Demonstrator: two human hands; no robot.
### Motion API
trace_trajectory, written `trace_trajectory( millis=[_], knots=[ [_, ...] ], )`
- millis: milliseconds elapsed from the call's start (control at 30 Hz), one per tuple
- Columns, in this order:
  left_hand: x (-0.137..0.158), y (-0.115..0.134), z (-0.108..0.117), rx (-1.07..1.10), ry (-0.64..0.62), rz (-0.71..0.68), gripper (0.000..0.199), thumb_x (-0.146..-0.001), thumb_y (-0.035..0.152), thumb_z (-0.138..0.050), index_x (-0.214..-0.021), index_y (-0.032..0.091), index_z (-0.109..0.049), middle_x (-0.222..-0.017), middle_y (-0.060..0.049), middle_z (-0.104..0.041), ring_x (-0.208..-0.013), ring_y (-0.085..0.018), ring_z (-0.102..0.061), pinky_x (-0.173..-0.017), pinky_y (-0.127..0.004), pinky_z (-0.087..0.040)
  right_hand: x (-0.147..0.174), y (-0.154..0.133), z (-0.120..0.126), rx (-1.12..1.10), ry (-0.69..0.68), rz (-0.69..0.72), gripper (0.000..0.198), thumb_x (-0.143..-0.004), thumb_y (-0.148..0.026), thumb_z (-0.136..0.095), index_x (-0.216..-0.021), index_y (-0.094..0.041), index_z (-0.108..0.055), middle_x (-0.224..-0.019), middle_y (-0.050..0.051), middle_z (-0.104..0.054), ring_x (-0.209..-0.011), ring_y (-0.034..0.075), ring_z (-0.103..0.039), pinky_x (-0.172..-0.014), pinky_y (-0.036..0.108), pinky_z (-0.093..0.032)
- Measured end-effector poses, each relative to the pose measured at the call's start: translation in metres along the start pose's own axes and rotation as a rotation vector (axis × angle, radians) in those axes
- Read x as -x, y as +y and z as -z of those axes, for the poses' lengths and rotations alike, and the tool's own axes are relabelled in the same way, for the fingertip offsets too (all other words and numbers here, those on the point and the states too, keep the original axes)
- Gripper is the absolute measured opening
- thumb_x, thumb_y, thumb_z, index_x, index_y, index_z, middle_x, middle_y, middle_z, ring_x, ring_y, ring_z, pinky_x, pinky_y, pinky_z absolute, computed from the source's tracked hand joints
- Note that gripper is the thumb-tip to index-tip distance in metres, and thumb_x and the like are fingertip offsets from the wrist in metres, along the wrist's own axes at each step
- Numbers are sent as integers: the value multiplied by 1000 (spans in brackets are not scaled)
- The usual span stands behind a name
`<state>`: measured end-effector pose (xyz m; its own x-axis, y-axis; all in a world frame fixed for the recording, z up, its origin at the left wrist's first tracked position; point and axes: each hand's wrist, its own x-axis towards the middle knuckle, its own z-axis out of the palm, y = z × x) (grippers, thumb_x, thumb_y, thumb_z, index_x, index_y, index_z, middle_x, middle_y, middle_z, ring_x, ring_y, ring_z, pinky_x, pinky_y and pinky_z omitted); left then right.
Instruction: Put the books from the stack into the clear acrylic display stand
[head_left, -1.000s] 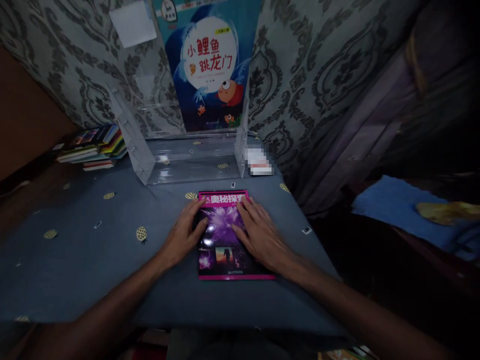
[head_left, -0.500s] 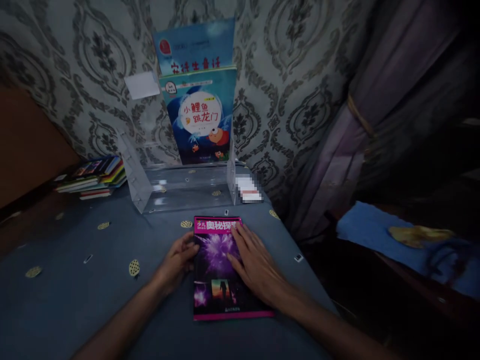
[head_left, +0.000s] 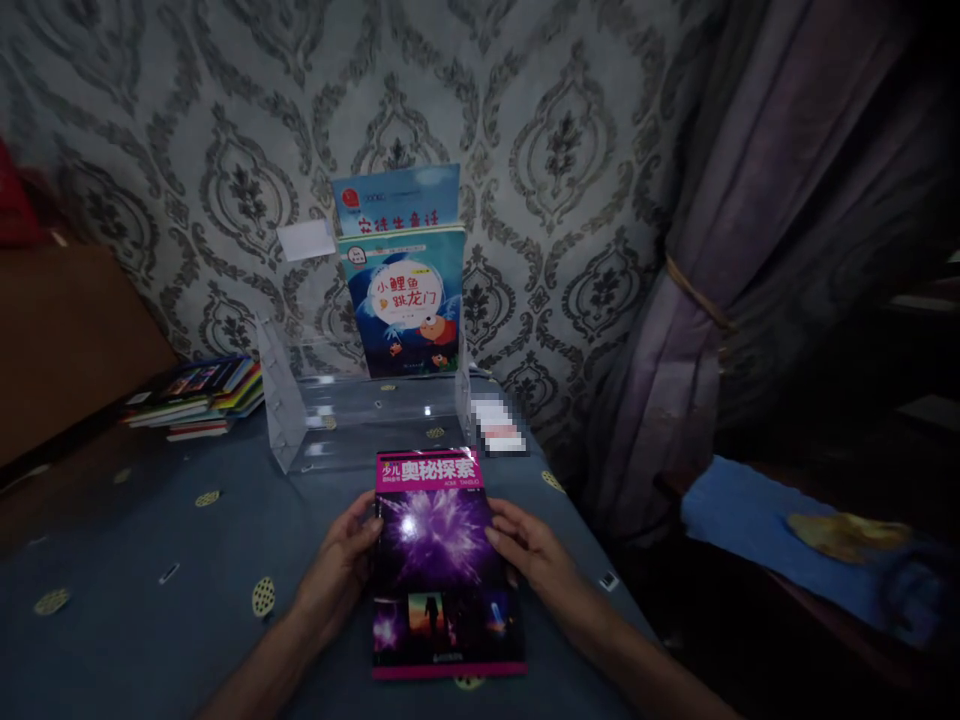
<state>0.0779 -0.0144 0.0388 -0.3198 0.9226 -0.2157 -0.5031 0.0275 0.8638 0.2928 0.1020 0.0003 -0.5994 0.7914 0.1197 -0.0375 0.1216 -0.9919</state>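
Observation:
A magenta-edged book (head_left: pixel 442 560) with a purple starburst cover is held just above the blue tablecloth (head_left: pixel 150 600). My left hand (head_left: pixel 341 565) grips its left edge, thumb on the cover. On the right edge my right hand (head_left: pixel 529 550) holds it the same way. Behind it stands a clear acrylic book stand (head_left: pixel 360 420) against the wall, holding a blue fish-picture book (head_left: pixel 405 305) with another blue book (head_left: pixel 397 198) behind it.
A stack of colourful books (head_left: pixel 199 395) lies at the back left by a brown panel (head_left: pixel 67 340). A purple curtain (head_left: pixel 712 270) hangs to the right; the table edge drops off there. A blue cloth (head_left: pixel 757 525) lies at the far right.
Both hands moved from lying flat on the cover to gripping the book's side edges, and the book has lifted. The view tilted upward, showing more wall.

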Motion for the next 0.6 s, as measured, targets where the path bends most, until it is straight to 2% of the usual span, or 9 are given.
trace_trajectory(
  millis=[67,133,200,267,367,467,600],
  knots=[
    [-2,5,-4,-16,-22,-52,66,-64,38,-93,-121,21,-67,-102,-6,-77,-82,-19,-73,-74,-26,-56,-2,-16,0,-13,-2,14,47,-90,-52,-60,-125,-20,-63,-84,5,-72,-57,16,-62,-46,24,-48],
    [-6,12,-8,-51,-42,-135,67,-67,41,-91,-124,21,-65,-103,-7,-77,-89,-20,-73,-77,-26,-55,-4,-31,0,35,17,93,46,-94,-51,-57,-128,-21,-61,-86,5,-72,-56,15,-61,-45,24,-48],
    [-12,18,-12,-95,-62,-230,64,-71,45,-87,-126,21,-64,-107,-7,-77,-99,-23,-72,-85,-29,-54,-5,-41,0,111,60,195,42,-98,-49,-52,-129,-22,-60,-94,8,-74,-65,18,-67,-53,28,-56],
    [-17,20,-14,-140,-74,-319,61,-76,47,-82,-128,22,-63,-116,-8,-75,-112,-26,-68,-96,-34,-52,-6,-45,0,179,128,301,39,-100,-46,-49,-129,-23,-59,-106,11,-75,-83,22,-73,-69,34,-63],
    [-24,13,-12,-216,-65,-436,57,-79,46,-76,-129,23,-64,-132,-8,-68,-131,-29,-58,-113,-40,-43,-5,-39,1,264,187,406,36,-102,-42,-47,-129,-23,-59,-117,13,-74,-105,25,-73,-90,41,-62],
    [-25,-1,-6,-301,-62,-499,54,-82,43,-71,-132,22,-64,-140,-8,-63,-141,-31,-48,-120,-44,-34,-3,-25,-1,335,231,446,33,-103,-41,-45,-127,-23,-60,-116,13,-74,-109,25,-73,-90,39,-63],
    [-23,-17,0,-379,-57,-522,58,-87,42,-64,-141,23,-57,-149,-8,-56,-148,-32,-39,-125,-47,-26,0,-6,-4,401,305,482,32,-104,-40,-44,-125,-23,-60,-116,12,-75,-108,24,-74,-87,34,-64]
  ],
)
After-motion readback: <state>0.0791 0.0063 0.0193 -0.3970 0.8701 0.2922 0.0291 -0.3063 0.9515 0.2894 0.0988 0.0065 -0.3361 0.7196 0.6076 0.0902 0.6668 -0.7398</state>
